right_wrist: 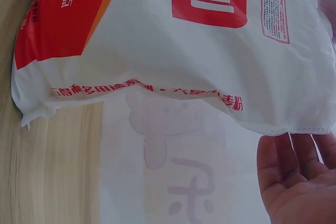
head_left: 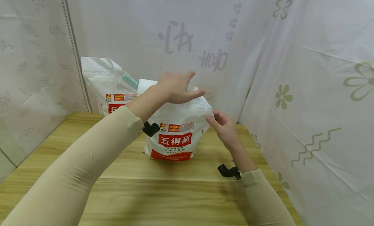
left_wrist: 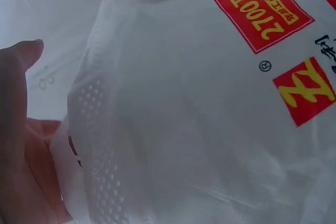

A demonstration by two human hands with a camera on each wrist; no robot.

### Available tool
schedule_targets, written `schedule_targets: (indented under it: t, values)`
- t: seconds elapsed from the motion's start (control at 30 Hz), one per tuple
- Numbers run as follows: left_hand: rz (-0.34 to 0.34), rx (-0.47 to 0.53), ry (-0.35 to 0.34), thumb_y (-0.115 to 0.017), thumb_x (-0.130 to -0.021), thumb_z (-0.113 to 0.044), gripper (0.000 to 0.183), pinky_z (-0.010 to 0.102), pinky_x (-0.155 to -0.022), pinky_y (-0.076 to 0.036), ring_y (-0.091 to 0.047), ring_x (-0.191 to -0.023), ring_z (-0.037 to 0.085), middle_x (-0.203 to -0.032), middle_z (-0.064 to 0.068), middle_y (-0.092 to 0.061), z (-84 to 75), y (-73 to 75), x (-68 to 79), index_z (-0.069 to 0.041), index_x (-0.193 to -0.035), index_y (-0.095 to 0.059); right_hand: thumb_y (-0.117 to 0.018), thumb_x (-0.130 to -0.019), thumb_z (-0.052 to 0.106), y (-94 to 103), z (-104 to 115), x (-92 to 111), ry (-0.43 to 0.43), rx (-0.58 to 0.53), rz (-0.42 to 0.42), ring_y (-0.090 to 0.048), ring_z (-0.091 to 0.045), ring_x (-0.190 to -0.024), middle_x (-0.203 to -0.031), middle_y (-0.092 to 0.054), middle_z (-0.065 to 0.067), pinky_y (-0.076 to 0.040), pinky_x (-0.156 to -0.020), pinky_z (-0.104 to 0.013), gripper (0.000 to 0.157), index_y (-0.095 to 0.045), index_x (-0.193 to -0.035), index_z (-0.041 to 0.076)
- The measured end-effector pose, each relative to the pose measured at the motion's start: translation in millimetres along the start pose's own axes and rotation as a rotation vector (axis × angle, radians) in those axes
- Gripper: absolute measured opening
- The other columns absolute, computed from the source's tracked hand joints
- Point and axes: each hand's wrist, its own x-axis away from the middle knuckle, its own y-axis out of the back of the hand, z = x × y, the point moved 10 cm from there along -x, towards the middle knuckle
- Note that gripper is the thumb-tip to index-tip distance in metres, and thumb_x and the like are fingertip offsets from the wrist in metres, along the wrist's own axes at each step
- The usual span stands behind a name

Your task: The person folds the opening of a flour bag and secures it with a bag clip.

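A white flour bag [head_left: 175,131] with red labels stands upright on the wooden table [head_left: 87,154]. My left hand [head_left: 178,88] lies on the bag's top with its fingers stretched out toward the right. The left wrist view shows its thumb [left_wrist: 21,77] beside the bag's dotted seam [left_wrist: 94,145]. My right hand [head_left: 222,125] is at the bag's upper right corner, fingers straight against the edge. In the right wrist view the palm [right_wrist: 296,182] sits just under the bag's stitched edge [right_wrist: 294,129], which covers the fingertips.
A second bag of the same kind [head_left: 108,89] leans on the back wall at the left, with a teal clip [head_left: 130,80] on its top. White patterned cloth [head_left: 306,106] closes in the table on three sides. Bare wood [head_left: 163,193] lies in front of the bag.
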Motion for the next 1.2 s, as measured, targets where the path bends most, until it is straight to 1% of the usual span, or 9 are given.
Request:
schedule_targets:
  t: [0.07, 0.2, 0.3, 0.43, 0.6, 0.73, 0.93, 1.03, 1.2]
  values:
    - [-0.024, 0.052, -0.034, -0.049, -0.102, -0.077, 0.094, 0.062, -0.124, -0.04, -0.059, -0.148, 0.031, -0.164, 0.01, -0.058, -1.5, 0.0, 1.5, -0.025, -0.176, -0.023, -0.07, -0.109, 0.031, 0.2, -0.4, 0.1, 0.0, 0.0, -0.002, -0.066, -0.016, -0.118, -0.124, -0.071, 0.005, -0.056, -0.102, -0.027, 0.034, -0.068, -0.136, 0.01]
    - [-0.07, 0.143, -0.141, -0.065, -0.102, -0.06, 0.087, 0.053, -0.111, -0.054, -0.064, -0.138, 0.027, -0.159, 0.008, -0.061, -8.3, 2.2, 7.4, -0.023, -0.173, -0.032, -0.07, -0.109, 0.028, 0.5, -3.0, 1.0, 0.0, -0.002, -0.006, -0.066, -0.016, -0.117, -0.123, -0.071, 0.005, -0.056, -0.102, -0.026, 0.036, -0.067, -0.137, 0.006]
    - [-0.087, 0.169, -0.184, -0.071, -0.101, -0.049, 0.077, 0.049, -0.105, -0.055, -0.065, -0.129, 0.025, -0.153, 0.007, -0.061, -10.8, 2.9, 11.7, -0.019, -0.166, -0.045, -0.071, -0.109, 0.025, -0.5, -5.8, 2.6, 0.0, -0.01, -0.008, -0.067, -0.016, -0.117, -0.123, -0.071, 0.005, -0.056, -0.101, -0.025, 0.038, -0.066, -0.139, 0.003]
    - [-0.084, 0.17, -0.19, -0.073, -0.1, -0.04, 0.057, 0.044, -0.095, -0.055, -0.064, -0.111, 0.023, -0.133, 0.005, -0.063, -8.8, 1.3, 13.2, -0.016, -0.151, -0.063, -0.073, -0.107, 0.022, -1.9, -8.0, 5.4, 0.003, -0.016, -0.025, -0.068, -0.014, -0.115, -0.122, -0.072, 0.006, -0.057, -0.1, -0.025, 0.039, -0.066, -0.141, 0.002]
    - [-0.078, 0.222, -0.224, -0.078, -0.102, -0.033, 0.04, 0.04, -0.091, -0.056, -0.063, -0.107, 0.024, -0.122, 0.006, -0.062, -7.0, 2.6, 11.7, -0.013, -0.136, -0.073, -0.078, -0.104, 0.022, -1.4, -13.4, 4.6, -0.006, -0.047, -0.078, -0.068, -0.014, -0.109, -0.116, -0.073, 0.006, -0.058, -0.096, -0.026, 0.033, -0.07, -0.133, 0.007]
    - [-0.09, 0.293, -0.243, -0.079, -0.102, -0.028, 0.026, 0.038, -0.089, -0.056, -0.064, -0.104, 0.023, -0.117, 0.005, -0.07, -4.3, 5.7, 10.1, -0.013, -0.123, -0.077, -0.081, -0.102, 0.022, -1.9, -21.3, 0.9, -0.037, -0.141, -0.13, -0.069, -0.014, -0.106, -0.111, -0.075, 0.006, -0.058, -0.097, -0.025, 0.024, -0.074, -0.123, 0.012]
    - [-0.084, 0.339, -0.223, -0.078, -0.103, -0.026, 0.013, 0.035, -0.08, -0.055, -0.066, -0.093, 0.02, -0.105, 0.001, -0.076, 0.0, 7.6, 8.1, -0.016, -0.11, -0.076, -0.078, -0.104, 0.018, -8.0, -30.8, -4.8, -0.091, -0.307, -0.177, -0.071, -0.013, -0.104, -0.105, -0.076, 0.006, -0.057, -0.099, -0.026, 0.008, -0.076, -0.111, 0.015]
    - [-0.089, 0.333, -0.213, -0.078, -0.103, -0.024, 0.011, 0.034, -0.078, -0.054, -0.065, -0.091, 0.021, -0.104, 0.001, -0.075, -0.2, 10.8, 7.7, -0.016, -0.109, -0.076, -0.077, -0.104, 0.018, -9.5, -31.3, -6.9, -0.101, -0.33, -0.197, -0.072, -0.012, -0.102, -0.103, -0.077, 0.006, -0.058, -0.097, -0.026, 0.006, -0.074, -0.108, 0.015]
    - [-0.137, 0.256, -0.227, -0.079, -0.103, -0.023, 0.008, 0.035, -0.081, -0.053, -0.065, -0.092, 0.022, -0.102, 0.0, -0.077, -6.1, 20.5, 11.0, -0.016, -0.106, -0.078, -0.079, -0.102, 0.016, -7.8, -30.3, -9.5, -0.094, -0.34, -0.247, -0.074, -0.01, -0.098, -0.1, -0.079, 0.007, -0.06, -0.093, -0.024, 0.006, -0.075, -0.106, 0.014]
